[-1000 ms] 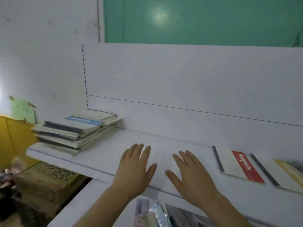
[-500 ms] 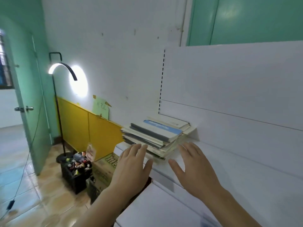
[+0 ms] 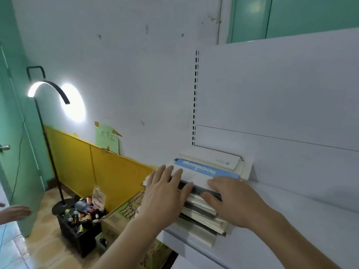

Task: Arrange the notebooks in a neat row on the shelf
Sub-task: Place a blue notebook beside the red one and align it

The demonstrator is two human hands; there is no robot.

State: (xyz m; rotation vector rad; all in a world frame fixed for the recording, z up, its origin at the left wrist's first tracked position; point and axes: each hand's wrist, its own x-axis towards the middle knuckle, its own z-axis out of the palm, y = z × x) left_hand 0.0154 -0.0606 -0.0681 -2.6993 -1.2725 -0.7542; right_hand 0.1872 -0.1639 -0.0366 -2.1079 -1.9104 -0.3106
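Far to the left of both hands, at the picture's edge, part of another person's hand shows low beside the green door. To the right of it stands one floor lamp, its curved head lit, and at its foot one black crate full of small bottles, then one cardboard box just below the left forearm. Behind them run two yellow panels with one green paper note taped above.

The left hand reaches forward from the lower middle, palm down, fingers straight and a little spread. It lies on the left front part of the stack of notebooks, gripping nothing.

The stack sits at the left end of the one white shelf, under and between both hands. Its count I cannot tell exactly; many layers show at the edge. The top notebook has a blue band with white letters.

The right hand comes from the lower right, also flat and with straight fingers, resting on the right front part of the stack; its thumb lies along the dark spine. It holds nothing.
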